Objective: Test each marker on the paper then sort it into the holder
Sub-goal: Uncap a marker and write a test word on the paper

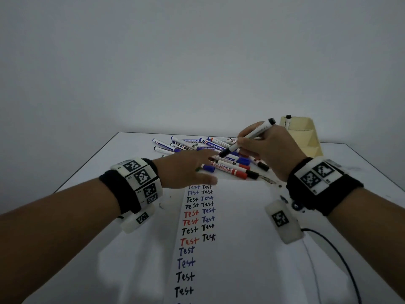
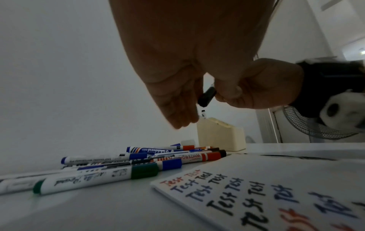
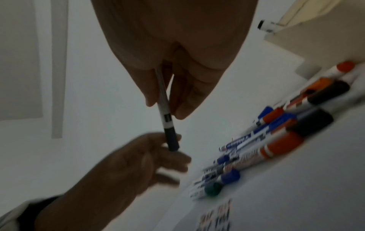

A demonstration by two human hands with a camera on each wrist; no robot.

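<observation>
item: black whiteboard marker (image 1: 247,137), pinched mid-barrel in my right hand (image 1: 266,148), cap end tilted down above the marker pile (image 1: 210,150); light, stiff, smooth, best taken at the barrel. left hand (image 1: 186,170) relaxed, fingers extended toward the cap, holding nothing, above the paper (image 1: 197,238)

White worktop (image 1: 92,249) here. Paper (image 1: 230,270) covered in "Test" runs down the middle. Markers (image 1: 223,168) heaped toward the far edge, cream holder (image 1: 306,139) at the far right corner.
</observation>
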